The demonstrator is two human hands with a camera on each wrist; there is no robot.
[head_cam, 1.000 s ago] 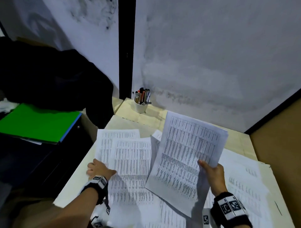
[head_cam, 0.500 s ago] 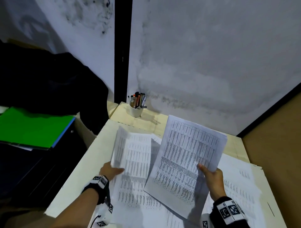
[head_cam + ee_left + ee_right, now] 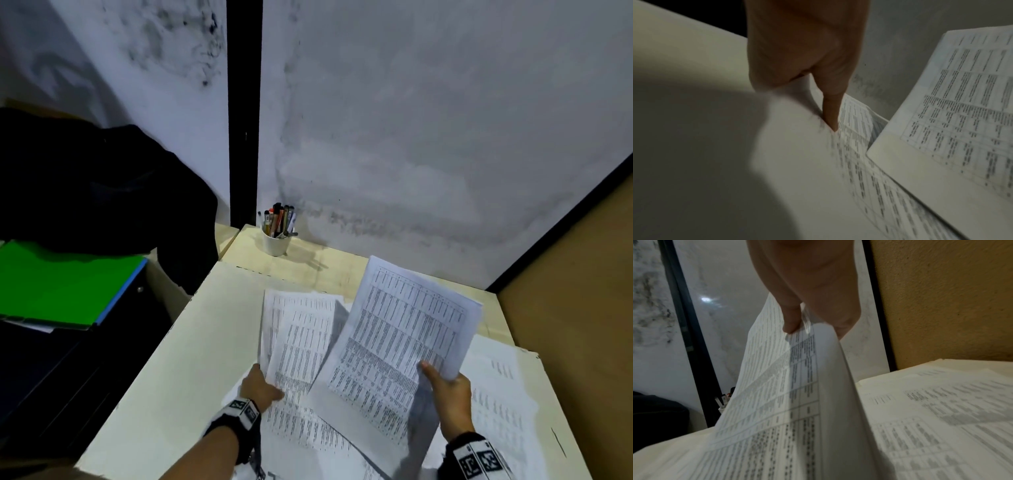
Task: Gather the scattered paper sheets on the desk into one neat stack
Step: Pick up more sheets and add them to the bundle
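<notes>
My right hand (image 3: 442,387) pinches a bundle of printed sheets (image 3: 400,346) by its right edge and holds it tilted above the desk; in the right wrist view thumb and fingers (image 3: 791,321) clamp that bundle (image 3: 781,402). My left hand (image 3: 262,383) grips a couple of printed sheets (image 3: 298,339) at their left edge and lifts them off the desk, beside the bundle. In the left wrist view its thumb (image 3: 831,112) presses on those sheets (image 3: 851,146). More printed sheets (image 3: 496,387) lie flat on the desk at the right and under both hands.
A white cup of pens (image 3: 275,236) stands at the desk's back left corner by the wall. The pale desk top (image 3: 191,342) ends at the left edge; beyond it lie a green folder (image 3: 58,284) and dark cloth (image 3: 102,192). A brown panel (image 3: 582,308) borders the right side.
My left hand went from lying on the flat left sheets to gripping them and lifting them rightward toward the bundle. The right hand has kept its bundle nearly still.
</notes>
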